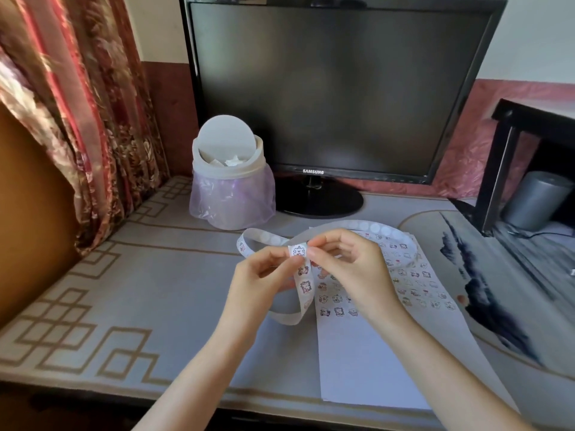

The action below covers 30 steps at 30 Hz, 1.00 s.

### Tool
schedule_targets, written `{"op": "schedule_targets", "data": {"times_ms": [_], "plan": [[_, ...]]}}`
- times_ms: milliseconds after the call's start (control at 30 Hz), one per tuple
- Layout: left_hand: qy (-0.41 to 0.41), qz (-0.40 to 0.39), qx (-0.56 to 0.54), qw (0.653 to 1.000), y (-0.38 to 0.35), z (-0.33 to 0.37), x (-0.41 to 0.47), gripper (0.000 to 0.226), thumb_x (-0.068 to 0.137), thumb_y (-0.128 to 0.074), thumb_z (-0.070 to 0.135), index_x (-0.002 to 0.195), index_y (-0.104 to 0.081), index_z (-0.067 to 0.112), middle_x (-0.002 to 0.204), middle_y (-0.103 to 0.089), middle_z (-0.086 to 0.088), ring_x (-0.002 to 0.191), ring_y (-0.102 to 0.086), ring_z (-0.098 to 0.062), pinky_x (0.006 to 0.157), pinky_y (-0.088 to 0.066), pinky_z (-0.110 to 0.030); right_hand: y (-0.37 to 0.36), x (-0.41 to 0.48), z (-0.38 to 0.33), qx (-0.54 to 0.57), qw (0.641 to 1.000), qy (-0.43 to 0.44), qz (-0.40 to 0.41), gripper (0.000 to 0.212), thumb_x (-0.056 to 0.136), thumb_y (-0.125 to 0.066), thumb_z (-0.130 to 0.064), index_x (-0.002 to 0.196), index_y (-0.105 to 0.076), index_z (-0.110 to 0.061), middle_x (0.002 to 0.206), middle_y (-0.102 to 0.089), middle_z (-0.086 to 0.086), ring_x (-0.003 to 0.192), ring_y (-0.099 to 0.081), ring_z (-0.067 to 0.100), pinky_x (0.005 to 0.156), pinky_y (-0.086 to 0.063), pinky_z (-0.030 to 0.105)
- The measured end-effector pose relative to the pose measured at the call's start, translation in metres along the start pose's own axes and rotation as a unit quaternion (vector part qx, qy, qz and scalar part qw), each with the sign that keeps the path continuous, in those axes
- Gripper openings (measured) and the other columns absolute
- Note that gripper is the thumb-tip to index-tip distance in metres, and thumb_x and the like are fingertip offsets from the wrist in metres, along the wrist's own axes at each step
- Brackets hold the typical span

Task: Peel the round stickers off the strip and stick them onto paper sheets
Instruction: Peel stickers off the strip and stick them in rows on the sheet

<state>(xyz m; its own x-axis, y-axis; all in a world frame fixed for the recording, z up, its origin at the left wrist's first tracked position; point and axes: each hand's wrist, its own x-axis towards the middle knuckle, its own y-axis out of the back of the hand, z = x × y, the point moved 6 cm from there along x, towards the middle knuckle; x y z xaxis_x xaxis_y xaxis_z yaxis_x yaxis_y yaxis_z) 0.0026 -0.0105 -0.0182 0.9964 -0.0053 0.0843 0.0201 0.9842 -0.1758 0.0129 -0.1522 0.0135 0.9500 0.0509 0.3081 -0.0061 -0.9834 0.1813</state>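
Sticker strip (303, 286) is up off the desk, held between both our hands above the left edge of the paper sheet (367, 353). Left hand (261, 278) has thumb and forefinger pinched together on the strip just below the top sticker (298, 251). Right hand (348, 269) has thumb and forefinger tips closed on that sticker's right edge; we can't tell whether it has lifted from the backing. Remaining right fingers are curled loosely, not touching the strip.

Strip layout: from the pinch it hangs down with printed stickers facing us, loops under near the sheet's left edge. Another run goes left and curls back, then arcs behind the hands and over the far end of the sheet; that stretch shows blank round outlines.

Paper sheet lies flat on the grey patterned desk mat (130, 275), right of centre. Its far half carries rows of small cartoon stickers, near half is bare.

Behind: small lidded bin (231, 172) with a purple liner, lid tilted open, white scraps inside. Samsung monitor (339, 85) beside it, screen dark. Curtain (77, 104) at left.
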Motion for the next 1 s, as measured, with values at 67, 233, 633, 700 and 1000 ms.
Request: {"op": "schedule_targets", "data": {"times_ms": [67,233,633,700,1000], "plan": [[-0.007,0.004,-0.003,1.0,-0.001,-0.001,0.0,0.007,0.087,-0.065,0.008,0.089,-0.071,0.006,0.077,-0.072,-0.001,0.074,-0.067,-0.008,0.072,-0.056,-0.023,0.001,-0.001,-0.002,-0.017,1.0,0.016,0.007,0.011,0.081,-0.071,-0.006,0.08,-0.07,-0.017,0.076,-0.071,-0.01,0.074,-0.063,0.003,0.076,-0.05,0.022],[-0.024,0.009,-0.002,1.0,-0.004,-0.001,-0.002,0.007,0.087,-0.065,0.008,0.088,-0.072,0.006,0.078,-0.072,-0.003,0.074,-0.068,-0.01,0.073,-0.056,-0.024,0.002,-0.005,-0.004,-0.047,0.998,0.04,0.024,0.012,0.082,-0.069,-0.006,0.08,-0.07,-0.018,0.078,-0.071,-0.012,0.075,-0.063,0.002,0.071,-0.048,0.018],[-0.048,-0.003,0.009,0.999,-0.005,-0.001,-0.002,0.009,0.087,-0.064,0.006,0.09,-0.072,0.005,0.077,-0.073,0.0,0.073,-0.068,-0.007,0.07,-0.054,-0.019,0.004,-0.003,0.002,-0.071,0.997,0.026,0.015,0.008,0.08,-0.072,-0.012,0.08,-0.072,-0.02,0.08,-0.072,-0.006,0.081,-0.066,0.012,0.084,-0.052,0.043],[-0.049,-0.006,0.01,0.999,-0.003,0.0,-0.001,0.008,0.086,-0.064,0.005,0.088,-0.072,0.006,0.075,-0.072,0.002,0.072,-0.067,-0.006,0.069,-0.054,-0.018,0.002,-0.002,0.0,-0.073,0.997,0.033,0.005,0.007,0.08,-0.073,-0.012,0.081,-0.072,-0.019,0.08,-0.072,-0.006,0.081,-0.066,0.012,0.083,-0.052,0.042],[-0.049,-0.009,0.028,0.998,-0.005,-0.004,0.005,0.008,0.085,-0.065,0.006,0.089,-0.073,0.006,0.076,-0.073,0.003,0.073,-0.067,-0.004,0.069,-0.053,-0.017,0.005,0.006,0.007,-0.072,0.997,0.009,-0.019,0.009,0.079,-0.074,-0.013,0.078,-0.071,-0.021,0.08,-0.072,-0.005,0.081,-0.065,0.013,0.081,-0.053,0.04]]}}
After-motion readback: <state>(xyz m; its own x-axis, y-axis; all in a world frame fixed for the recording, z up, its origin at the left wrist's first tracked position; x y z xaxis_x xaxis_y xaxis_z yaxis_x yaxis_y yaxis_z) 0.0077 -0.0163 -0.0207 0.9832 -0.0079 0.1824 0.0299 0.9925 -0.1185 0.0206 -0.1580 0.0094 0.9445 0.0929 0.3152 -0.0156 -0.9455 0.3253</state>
